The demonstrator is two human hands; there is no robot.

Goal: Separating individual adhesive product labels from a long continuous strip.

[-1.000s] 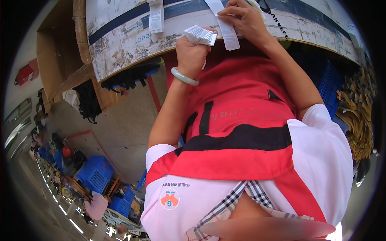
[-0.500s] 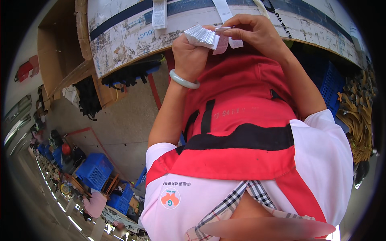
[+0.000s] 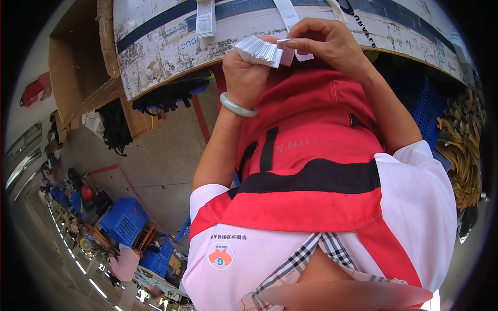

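While your left hand [image 3: 244,76] clasps one fanned stack of white slips [image 3: 258,51], your right hand [image 3: 334,45] pinches one thin white strip [image 3: 284,40] just beside it.

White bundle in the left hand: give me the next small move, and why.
Perhaps ease the right hand leftward to the white bundle: it pinches a thin white piece close by, while the left hand holds the bundle, layered edges showing.

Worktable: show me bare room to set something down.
Bare: left of the leftmost white strip, to the left edge of the worktable; right of the right hand. Crowded: front middle, where the left hand holds folded paper.
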